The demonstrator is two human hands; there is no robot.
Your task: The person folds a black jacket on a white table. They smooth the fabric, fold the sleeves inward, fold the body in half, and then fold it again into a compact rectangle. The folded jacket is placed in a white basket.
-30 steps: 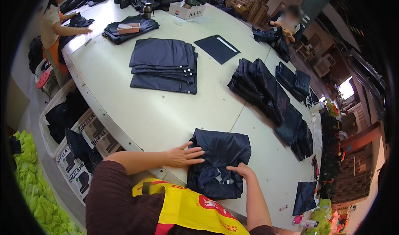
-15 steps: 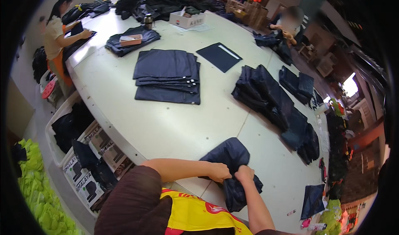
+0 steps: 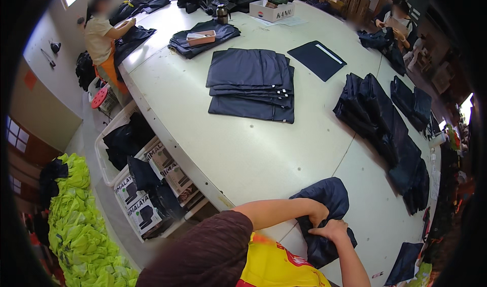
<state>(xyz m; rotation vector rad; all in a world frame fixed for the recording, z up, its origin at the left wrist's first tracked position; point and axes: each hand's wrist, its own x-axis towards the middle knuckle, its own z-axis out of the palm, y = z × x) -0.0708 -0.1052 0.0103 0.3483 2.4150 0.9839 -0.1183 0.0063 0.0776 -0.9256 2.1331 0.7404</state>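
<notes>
A crumpled navy fabric bundle lies on the near part of the white table, in front of my body. My left hand is bent at the wrist over its middle, fingers curled down into the cloth and partly hidden. Close against it, my right hand grips the same cloth, its thumb side toward the left hand. Part of the fabric hangs toward me below the hands. What kind of article the bundle is, I cannot tell.
Ahead stands a stack of folded navy pieces; a long dark pile lies to the right. A flat dark panel, white carton and thermos sit farther back. Bins and lime-green garments flank the left edge. Two people work across the table.
The whole view has swung left, so the table's things sit farther right in it. My hands have come closer together on the navy bundle, the right one now just below the left.
</notes>
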